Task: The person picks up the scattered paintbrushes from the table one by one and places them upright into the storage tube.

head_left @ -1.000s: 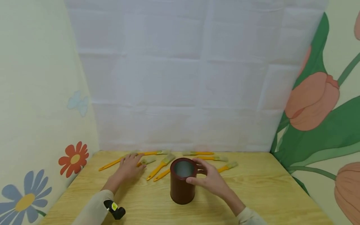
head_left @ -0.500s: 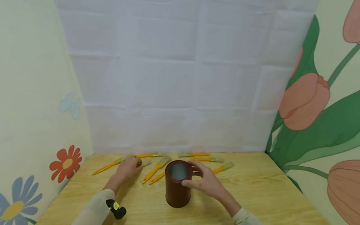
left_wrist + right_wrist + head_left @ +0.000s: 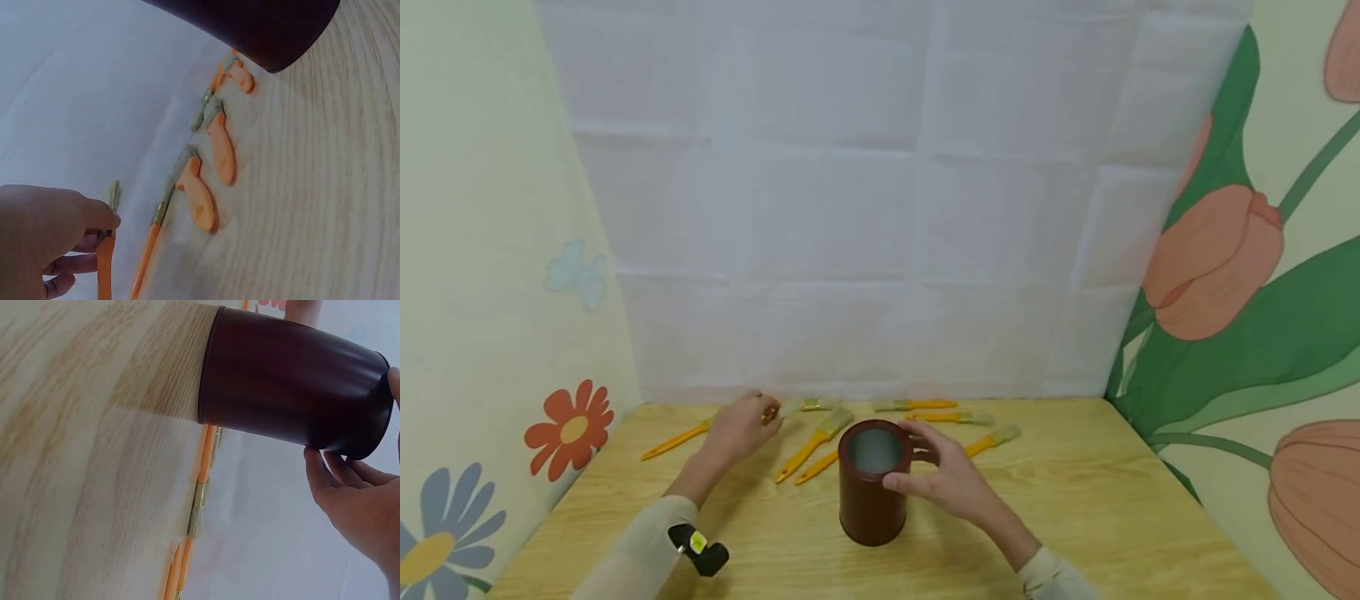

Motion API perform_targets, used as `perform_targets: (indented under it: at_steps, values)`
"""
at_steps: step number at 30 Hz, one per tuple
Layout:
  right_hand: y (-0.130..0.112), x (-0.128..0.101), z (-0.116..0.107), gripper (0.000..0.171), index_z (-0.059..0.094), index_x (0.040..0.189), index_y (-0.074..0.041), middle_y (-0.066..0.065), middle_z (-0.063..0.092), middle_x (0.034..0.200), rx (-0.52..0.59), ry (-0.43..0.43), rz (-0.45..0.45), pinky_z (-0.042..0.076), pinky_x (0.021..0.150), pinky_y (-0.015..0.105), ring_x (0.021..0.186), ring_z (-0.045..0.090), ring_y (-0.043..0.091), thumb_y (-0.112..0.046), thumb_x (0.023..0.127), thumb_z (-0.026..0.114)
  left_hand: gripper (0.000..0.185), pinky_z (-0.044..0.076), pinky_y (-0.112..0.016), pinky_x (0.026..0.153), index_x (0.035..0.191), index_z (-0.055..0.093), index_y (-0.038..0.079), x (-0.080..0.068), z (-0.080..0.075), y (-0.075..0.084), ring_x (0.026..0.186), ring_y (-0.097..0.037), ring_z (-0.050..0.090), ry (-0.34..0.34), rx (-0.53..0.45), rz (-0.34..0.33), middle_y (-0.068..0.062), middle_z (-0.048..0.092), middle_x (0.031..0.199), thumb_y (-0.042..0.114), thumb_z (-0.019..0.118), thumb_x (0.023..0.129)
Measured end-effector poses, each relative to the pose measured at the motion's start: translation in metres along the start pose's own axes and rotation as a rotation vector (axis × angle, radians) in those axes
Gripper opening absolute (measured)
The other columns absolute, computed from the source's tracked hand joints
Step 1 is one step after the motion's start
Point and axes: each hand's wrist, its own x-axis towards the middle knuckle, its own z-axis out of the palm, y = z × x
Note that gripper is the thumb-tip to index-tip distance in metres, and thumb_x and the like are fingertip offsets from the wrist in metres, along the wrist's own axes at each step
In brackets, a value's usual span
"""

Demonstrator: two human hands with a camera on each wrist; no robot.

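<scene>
Between the thumb and fingers of my left hand (image 3: 741, 427) is a paintbrush, pinched near its metal collar. In the left wrist view this paintbrush (image 3: 105, 269) has its pale bristles pointing up and its orange handle down. A dark brown cylindrical pot (image 3: 872, 508) stands upright at the middle of the table, its round mouth facing up. My right hand (image 3: 951, 479) grips the pot near its rim from the right side, thumb at the front and fingers behind. From the right wrist, the pot (image 3: 281, 381) shows on its side because the camera is turned.
Several other paintbrushes with orange handles lie along the back of the wooden table (image 3: 1060, 517): one brush (image 3: 677, 440) at left, one brush (image 3: 808, 450) left of the pot, another brush (image 3: 992, 440) at right. A white cloth (image 3: 850, 208) hangs behind them.
My left hand has curled from spread fingers over the brushes to a pinch on one brush, then risen slightly with it. My right hand keeps its grip on the pot.
</scene>
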Motion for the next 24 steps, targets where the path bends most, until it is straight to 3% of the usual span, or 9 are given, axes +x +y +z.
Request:
perform_targets:
  at_steps: [6, 12, 24]
  values:
    - [-0.001, -0.003, -0.002, 0.07, 0.049, 0.15, -0.021, 0.003, 0.055, 0.143, 0.01, 0.004, 0.003, 0.043, 0.103, 0.057, 0.124, 0.057, 0.025, -0.029, 0.09, 0.083, 0.024, 0.054, -0.037, 0.064, 0.111, 0.074, 0.003, 0.006, -0.024, 0.028, 0.079, -0.02, 0.063, 0.082, -0.086, -0.01, -0.006, 0.063, 0.098, 0.019, 0.076, 0.094]
    - [0.001, -0.004, -0.002, 0.069, 0.049, 0.15, -0.022, 0.004, 0.055, 0.143, 0.004, 0.01, 0.012, 0.044, 0.101, 0.059, 0.123, 0.058, 0.025, -0.03, 0.09, 0.082, 0.029, 0.054, -0.04, 0.068, 0.119, 0.071, 0.008, 0.013, -0.052, 0.068, 0.084, -0.018, 0.063, 0.139, -0.24, -0.004, -0.004, 0.064, 0.104, 0.025, 0.074, 0.096]
    - [0.004, -0.004, -0.004, 0.069, 0.05, 0.15, -0.021, 0.004, 0.055, 0.143, 0.002, 0.033, -0.003, 0.044, 0.1, 0.06, 0.125, 0.058, 0.027, -0.028, 0.089, 0.083, 0.028, 0.048, -0.041, 0.073, 0.119, 0.067, 0.015, 0.015, -0.107, 0.155, 0.088, -0.015, 0.063, 0.28, -0.572, 0.142, 0.003, 0.064, 0.106, 0.023, 0.076, 0.094]
